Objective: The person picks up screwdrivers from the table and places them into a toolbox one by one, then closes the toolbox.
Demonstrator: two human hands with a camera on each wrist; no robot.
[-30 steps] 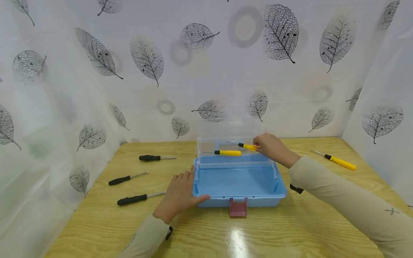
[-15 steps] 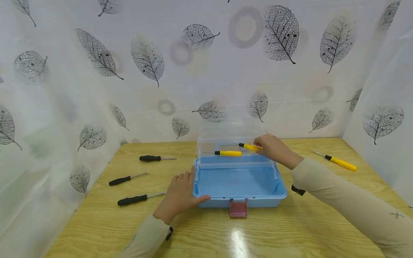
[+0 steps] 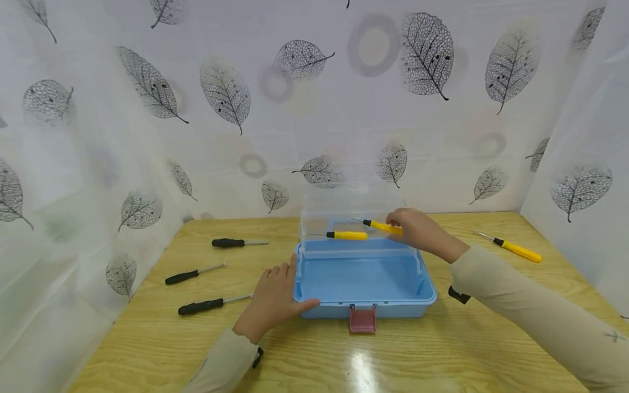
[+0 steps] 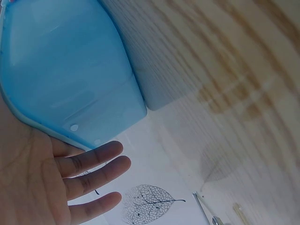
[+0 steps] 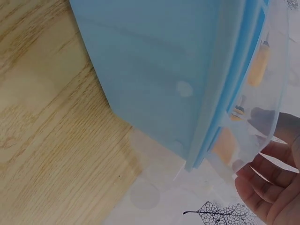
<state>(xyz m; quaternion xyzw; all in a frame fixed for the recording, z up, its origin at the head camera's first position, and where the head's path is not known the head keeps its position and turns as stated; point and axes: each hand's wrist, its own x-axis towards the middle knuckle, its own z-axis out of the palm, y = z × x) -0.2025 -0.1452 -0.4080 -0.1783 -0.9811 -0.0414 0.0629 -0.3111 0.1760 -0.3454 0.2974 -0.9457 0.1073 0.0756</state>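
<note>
Yellow screwdriver (image 3: 383, 226) is lying inside the clear plastic section (image 3: 358, 252) at the back of the blue box (image 3: 403, 311), toward the box's right end. Shaft is pointing left, handle end right; long axis is running roughly along the box's length, tip angling slightly backward. Right hand (image 3: 417, 229) is reaching over the box's back right corner, fingers curling close at the handle end; can't tell whether they're gripping it or the clear edge. Left hand (image 3: 272, 297) is holding wide at the box's left side, fingers straight, thumb lying across the front left corner.

Versus one second ago: screwdriver is sitting a little farther right, more handle is showing by the fingers; left hand and box are staying put.

Second yellow screwdriver (image 3: 349, 236) is resting in the same clear section, also pointing left. Pink latch (image 3: 362, 322) is hanging open on the box's front. Third yellow screwdriver (image 3: 521, 251) is lying right of the box; three black screwdrivers (image 3: 201, 307) are lying left of it, shafts pointing boxward.
</note>
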